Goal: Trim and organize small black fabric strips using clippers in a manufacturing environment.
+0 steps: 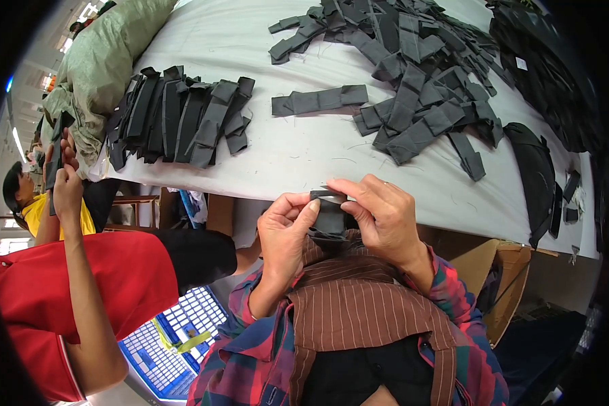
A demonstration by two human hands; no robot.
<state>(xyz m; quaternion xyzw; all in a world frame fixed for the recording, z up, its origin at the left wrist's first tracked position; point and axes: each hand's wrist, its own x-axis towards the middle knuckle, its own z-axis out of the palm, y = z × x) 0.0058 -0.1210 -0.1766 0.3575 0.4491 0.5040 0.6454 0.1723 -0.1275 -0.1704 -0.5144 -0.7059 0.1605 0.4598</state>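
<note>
Between my two hands, just off the table's front edge, is a dark grey folded fabric strip. My left hand pinches its left side, thumb on top. At its upper right corner, my right hand grips the folded edge between thumb and fingers. The strip's lower end hangs toward my apron and is partly out of sight. Beyond my hands, a single grey fabric strip lies on the white-covered table. A large loose pile of similar strips spreads to its right.
A row of stacked dark strips lies at the table's left. Black bags line the right side. At left, a co-worker in a red shirt holds a dark strip. A blue-and-white basket stands below; a cardboard box sits under the table.
</note>
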